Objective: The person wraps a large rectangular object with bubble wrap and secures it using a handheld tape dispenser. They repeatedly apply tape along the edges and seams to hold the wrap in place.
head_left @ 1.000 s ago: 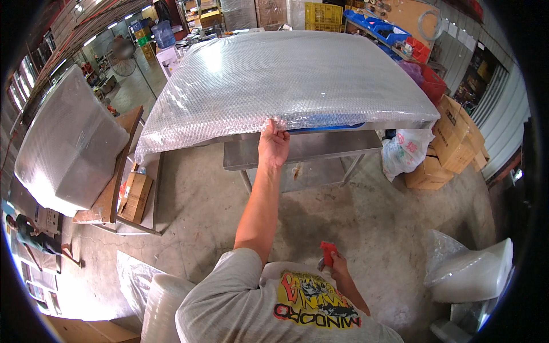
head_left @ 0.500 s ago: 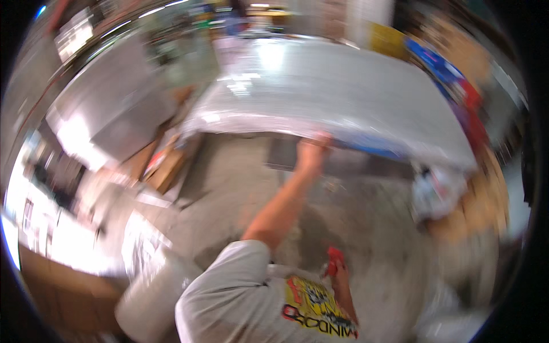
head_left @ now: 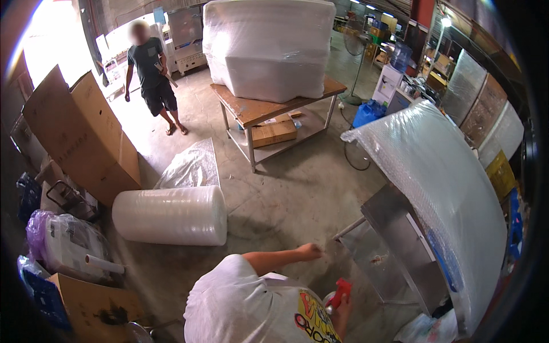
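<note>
My left hand point(head_left: 310, 251) is held out over the concrete floor, its fingers curled in, and nothing shows in it. Low in front of my body, my right hand point(head_left: 344, 308) grips a red tape dispenser point(head_left: 342, 290) with a pale round part at its side. To the right stands a metal table point(head_left: 394, 228) bearing a large bulky item in bubble wrap point(head_left: 452, 166). Both hands are apart from it. A thick roll of bubble wrap point(head_left: 171, 216) lies on the floor to my left, with a loose sheet point(head_left: 191, 166) behind it.
Another bubble-wrapped item point(head_left: 269, 51) sits on a brown-topped table point(head_left: 257, 111) ahead. A person point(head_left: 150, 71) stands at the far left. Tall cardboard boxes point(head_left: 91, 137) line the left. A standing fan point(head_left: 355, 51), water dispenser point(head_left: 388, 83) and blue jug point(head_left: 369, 114) are behind, with a cable on the floor.
My view has swung left, so the wrapped item now lies to my right. My left hand has come away from its near edge. The red tape dispenser stays in my right hand.
</note>
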`<action>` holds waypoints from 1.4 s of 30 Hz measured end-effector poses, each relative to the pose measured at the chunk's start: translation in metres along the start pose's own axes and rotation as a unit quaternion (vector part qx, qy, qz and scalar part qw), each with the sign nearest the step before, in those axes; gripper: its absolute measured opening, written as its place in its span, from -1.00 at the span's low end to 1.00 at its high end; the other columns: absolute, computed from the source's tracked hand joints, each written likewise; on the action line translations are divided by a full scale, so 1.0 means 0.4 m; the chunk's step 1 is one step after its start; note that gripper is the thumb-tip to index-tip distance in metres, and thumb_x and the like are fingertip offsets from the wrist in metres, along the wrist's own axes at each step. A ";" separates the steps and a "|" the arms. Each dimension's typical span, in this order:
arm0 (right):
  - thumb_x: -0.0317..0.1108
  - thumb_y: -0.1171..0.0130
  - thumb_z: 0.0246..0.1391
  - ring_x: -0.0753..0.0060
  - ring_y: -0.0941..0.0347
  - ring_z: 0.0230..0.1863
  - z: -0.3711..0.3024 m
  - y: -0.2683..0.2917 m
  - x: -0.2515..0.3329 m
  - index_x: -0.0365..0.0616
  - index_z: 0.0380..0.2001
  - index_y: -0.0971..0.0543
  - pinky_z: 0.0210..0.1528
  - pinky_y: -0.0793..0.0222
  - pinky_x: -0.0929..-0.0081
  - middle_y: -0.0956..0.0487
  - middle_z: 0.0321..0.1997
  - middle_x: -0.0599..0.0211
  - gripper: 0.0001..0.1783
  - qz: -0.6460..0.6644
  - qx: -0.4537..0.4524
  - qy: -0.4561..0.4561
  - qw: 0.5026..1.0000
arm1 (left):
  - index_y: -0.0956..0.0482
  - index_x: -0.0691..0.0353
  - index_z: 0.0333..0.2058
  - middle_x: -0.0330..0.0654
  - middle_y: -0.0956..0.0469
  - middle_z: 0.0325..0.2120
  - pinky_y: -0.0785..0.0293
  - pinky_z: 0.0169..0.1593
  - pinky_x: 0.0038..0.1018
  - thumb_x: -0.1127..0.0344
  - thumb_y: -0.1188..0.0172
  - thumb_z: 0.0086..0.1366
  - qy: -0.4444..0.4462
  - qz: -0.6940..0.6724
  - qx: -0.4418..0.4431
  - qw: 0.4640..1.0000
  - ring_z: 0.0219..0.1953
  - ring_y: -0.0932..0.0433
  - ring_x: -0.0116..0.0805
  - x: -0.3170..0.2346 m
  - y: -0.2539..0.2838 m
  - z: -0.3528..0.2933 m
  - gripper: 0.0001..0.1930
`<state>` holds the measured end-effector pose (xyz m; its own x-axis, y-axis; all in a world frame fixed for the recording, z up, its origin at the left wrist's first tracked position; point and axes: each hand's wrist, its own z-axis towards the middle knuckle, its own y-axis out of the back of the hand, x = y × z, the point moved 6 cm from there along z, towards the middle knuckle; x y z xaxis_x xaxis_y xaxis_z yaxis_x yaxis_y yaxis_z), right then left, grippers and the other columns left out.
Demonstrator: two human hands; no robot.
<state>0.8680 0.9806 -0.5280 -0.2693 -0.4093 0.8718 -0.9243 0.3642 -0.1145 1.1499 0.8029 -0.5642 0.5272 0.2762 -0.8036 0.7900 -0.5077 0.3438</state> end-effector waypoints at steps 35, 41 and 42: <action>-0.21 -0.31 0.17 0.63 -0.53 -0.19 0.573 -0.975 -0.170 -0.17 0.04 -0.62 -0.08 -0.48 0.48 -0.71 -0.14 0.41 -0.59 -0.454 0.463 0.009 0.762 | -0.70 0.17 -0.07 -0.06 -0.69 -0.15 -0.54 -0.01 -0.27 -0.07 -0.34 0.15 0.455 -0.205 -0.330 0.802 -0.12 -0.66 -0.17 0.949 0.465 -0.643 -0.50; -0.24 -0.36 0.11 0.43 -0.61 -0.15 0.647 -1.023 -0.186 -0.12 0.06 -0.62 -0.07 -0.52 0.35 -0.70 -0.11 0.24 -0.56 -0.531 0.416 -0.011 0.738 | -0.69 0.16 -0.05 -0.07 -0.70 -0.17 -0.55 -0.03 -0.33 0.03 -0.30 0.21 0.408 -0.222 -0.441 0.768 -0.18 -0.68 -0.19 0.853 0.461 -0.638 -0.58; -0.24 -0.37 0.10 0.42 -0.61 -0.15 0.668 -1.035 -0.178 -0.12 0.07 -0.62 -0.06 -0.52 0.36 -0.70 -0.10 0.22 -0.54 -0.567 0.394 -0.005 0.724 | -0.69 0.16 -0.05 -0.07 -0.70 -0.17 -0.55 -0.02 -0.32 0.04 -0.30 0.21 0.408 -0.225 -0.430 0.773 -0.16 -0.68 -0.18 0.843 0.453 -0.629 -0.58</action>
<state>1.1974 0.6353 -0.6698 0.7842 -0.0796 0.6154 -0.4199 -0.7982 0.4318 1.5497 1.0095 -0.6507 -0.1165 0.8687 -0.4815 0.6825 0.4222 0.5965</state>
